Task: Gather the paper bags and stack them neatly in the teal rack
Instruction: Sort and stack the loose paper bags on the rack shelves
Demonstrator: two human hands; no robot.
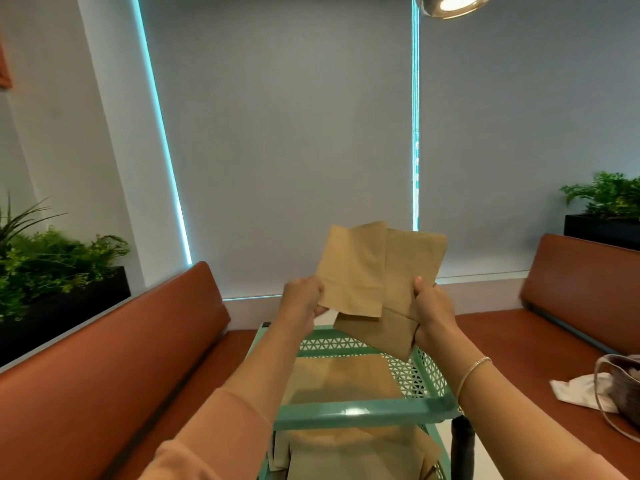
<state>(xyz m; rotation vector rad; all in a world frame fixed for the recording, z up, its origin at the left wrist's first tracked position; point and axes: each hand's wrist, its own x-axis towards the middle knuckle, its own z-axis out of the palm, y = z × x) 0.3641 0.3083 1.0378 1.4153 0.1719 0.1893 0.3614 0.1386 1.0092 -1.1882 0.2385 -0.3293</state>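
**Brown bags held up over the teal rack**

Brown paper bags (377, 271) are held fanned out in the air above the far end of the rack (363, 412), in front of grey blinds (277, 133). The left hand (303, 297) pinches the lower left corner of the front bag, thumb on the near face. The right hand (431, 313) grips the right edge of the bags behind, thumb up along the paper and fingers curled round a folded bag that hangs lower, its corner dipping toward the rack's perforated side wall. A thin bracelet (472, 372) sits on the right wrist; a peach sleeve (221, 438) covers the left forearm.

More bags lie flat inside the rack: some on the upper tier, others on the tier below the near rail.

Orange-brown benches stand on each side, the left bench (114, 358) close beside the rack. On the right bench (554, 323) lie a handbag (620, 386) and a white cloth (581, 393), touching. Planters (52, 265) with greenery stand behind both benches, and a lamp (453, 5) glows overhead.
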